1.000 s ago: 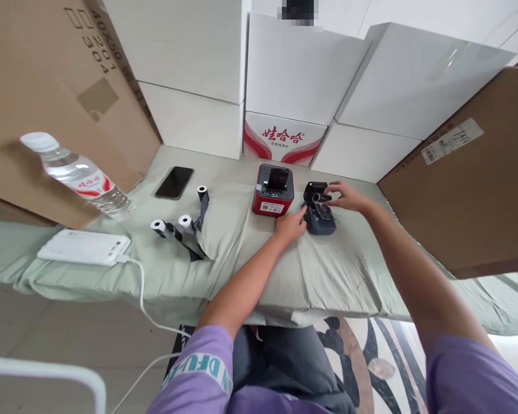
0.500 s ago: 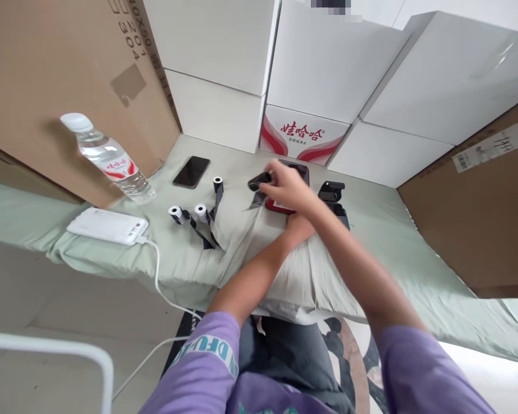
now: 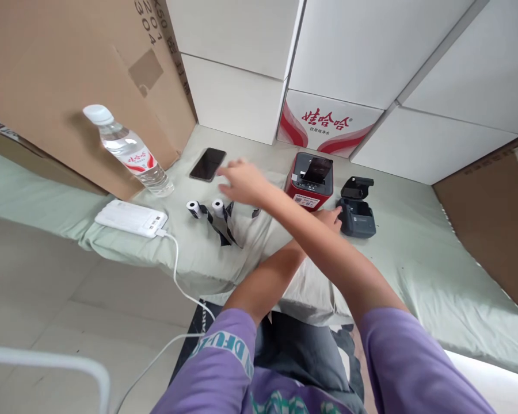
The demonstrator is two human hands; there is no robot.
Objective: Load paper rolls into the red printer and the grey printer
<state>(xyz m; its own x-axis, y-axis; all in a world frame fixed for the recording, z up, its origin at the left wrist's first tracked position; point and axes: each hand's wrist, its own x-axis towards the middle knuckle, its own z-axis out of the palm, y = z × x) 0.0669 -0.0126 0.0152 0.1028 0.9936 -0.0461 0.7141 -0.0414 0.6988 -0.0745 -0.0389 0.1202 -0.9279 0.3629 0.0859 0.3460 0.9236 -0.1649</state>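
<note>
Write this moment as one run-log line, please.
left hand: at dark device, lid open | right hand: near phone, grip unclear | paper rolls: on cloth

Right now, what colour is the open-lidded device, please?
The open-lidded device is dark bluish grey, seen best in the head view.
</note>
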